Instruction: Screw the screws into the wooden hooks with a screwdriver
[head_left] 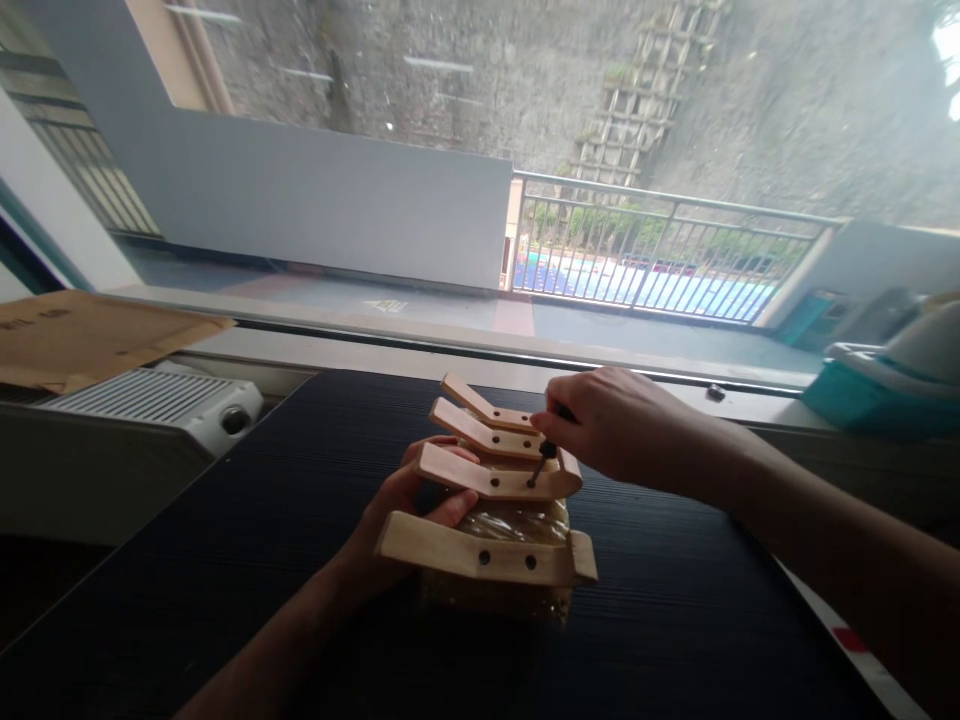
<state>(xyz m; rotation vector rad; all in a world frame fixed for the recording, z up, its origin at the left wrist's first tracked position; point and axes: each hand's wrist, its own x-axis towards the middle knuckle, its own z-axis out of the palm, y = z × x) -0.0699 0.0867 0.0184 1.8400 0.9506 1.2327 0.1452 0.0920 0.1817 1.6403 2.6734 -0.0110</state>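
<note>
Several bent wooden hooks (487,557) stand in a row across a board wrapped in shiny clear plastic (517,520). Each hook shows two dark screw holes on its face. My right hand (600,420) is closed around the dark handle of a screwdriver (546,455). Its tip meets the right-hand hole of the second hook from the front, and the shaft leans slightly. From the left, my left hand (405,500) grips that same wooden hook (465,475), with the thumb in front and fingers behind it. Part of the left hand is hidden by the hooks.
The hooks rest on a black table (300,600). Beyond its far edge are a window sill and a large window. At left, brown paper (90,335) lies over a white radiator (202,405). A teal basket (862,390) stands at right.
</note>
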